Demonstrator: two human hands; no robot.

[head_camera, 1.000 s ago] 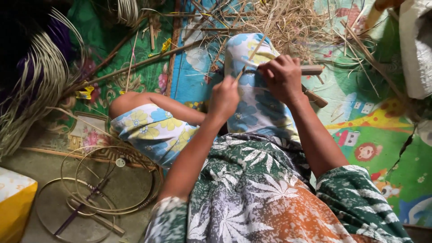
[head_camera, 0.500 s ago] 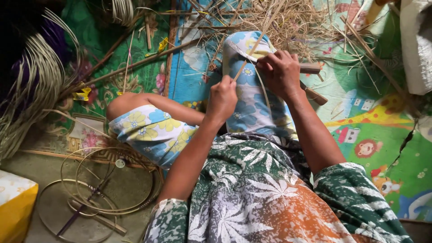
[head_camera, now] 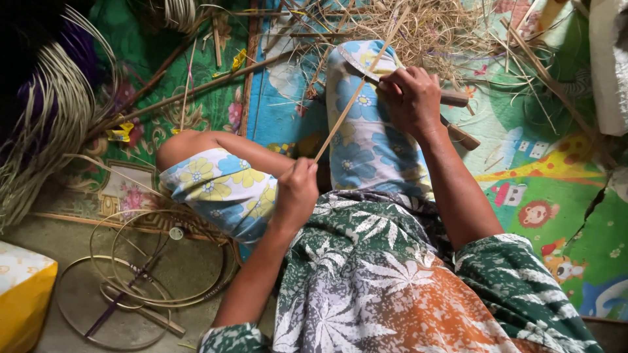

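I sit on the floor with a floral cloth over my legs. My left hand pinches the near end of a thin bamboo strip, which runs up and away to the right. Against that strip, over my right knee, my right hand grips a knife with a curved blade and a wooden handle. The strip's far end reaches into a pile of pale shavings.
Round bamboo hoops lie on the floor at lower left beside a yellow and white box. A fan of split strips spreads at far left. Long sticks cross a colourful play mat.
My left hand has drawn back toward my body, pulling the strip through under the blade. The right hand and knife stay over the knee.
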